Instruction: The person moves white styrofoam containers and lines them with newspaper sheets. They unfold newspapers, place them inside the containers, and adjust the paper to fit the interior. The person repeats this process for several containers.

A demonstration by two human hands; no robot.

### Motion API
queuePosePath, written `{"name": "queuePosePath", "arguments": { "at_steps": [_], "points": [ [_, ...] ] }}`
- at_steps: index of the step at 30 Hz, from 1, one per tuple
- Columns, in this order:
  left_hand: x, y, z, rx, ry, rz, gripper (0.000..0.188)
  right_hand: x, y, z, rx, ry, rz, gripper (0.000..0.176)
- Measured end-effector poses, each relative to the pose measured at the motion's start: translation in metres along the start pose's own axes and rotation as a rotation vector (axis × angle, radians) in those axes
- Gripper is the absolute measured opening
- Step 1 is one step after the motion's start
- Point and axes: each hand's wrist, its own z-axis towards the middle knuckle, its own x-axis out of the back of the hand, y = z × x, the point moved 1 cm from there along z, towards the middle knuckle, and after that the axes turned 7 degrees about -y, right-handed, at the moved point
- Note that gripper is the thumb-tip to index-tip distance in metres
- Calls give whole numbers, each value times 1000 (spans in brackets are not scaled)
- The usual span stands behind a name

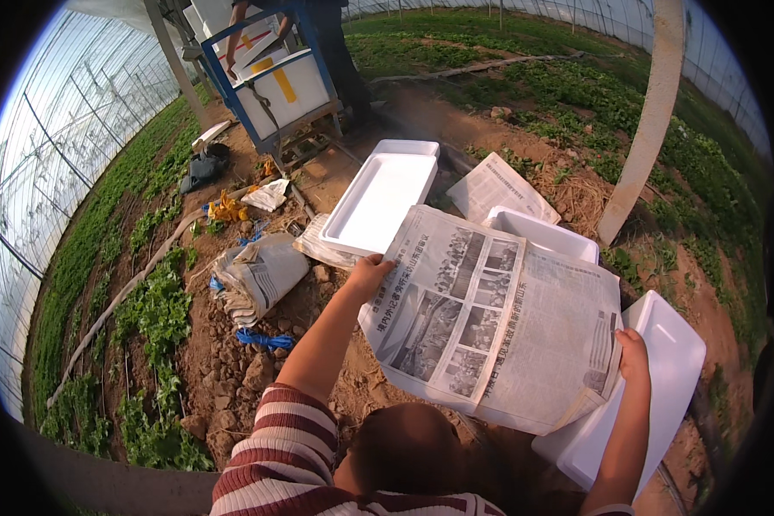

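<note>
A wide newspaper sheet with printed photos is spread between my two hands. My left hand pinches its upper left edge, thumb on top. On the opposite edge, my right hand grips the paper near a folded-over lower corner. Behind the sheet, a white foam box is partly hidden. Below my right forearm lies another white foam piece, its far side covered by the paper. Just beyond my left hand rests a shallow white foam tray or lid, on top of some newspapers.
A stack of folded newspapers lies left on rocky soil, beside blue twine. Another newspaper sheet is on the ground ahead. A concrete post leans at right. Beyond, a person handles foam boxes on a blue-framed cart.
</note>
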Motion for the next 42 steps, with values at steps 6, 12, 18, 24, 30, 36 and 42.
{"name": "queuePosePath", "arguments": {
  "at_steps": [6, 12, 18, 24, 30, 36, 42],
  "points": [
    [3, 2, 0, -18, -2, 17, 23, -3, -5, -4, -8, -15, -26, 12],
    [5, 1, 1, -4, 8, 44, 21, -7, -9, -9, -26, -10, 10, 12],
    [6, 0, 2, 4, 10, 50, 23, -11, -13, -11, -39, 41, -22, 12],
    [2, 6, -2, 32, 40, 79, 25, -11, -13, -13, -40, 29, -36, 14],
    [3, 5, -2, 22, 26, 83, 26, -10, -12, -12, -58, 35, -61, 15],
    [6, 0, 3, 27, 21, 27, 27, -12, -9, -10, -34, 16, -52, 18],
    [8, 0, 3, 27, 14, 81, 23, 23, -24, -6, 136, 298, -404, 33]
  ]
}}
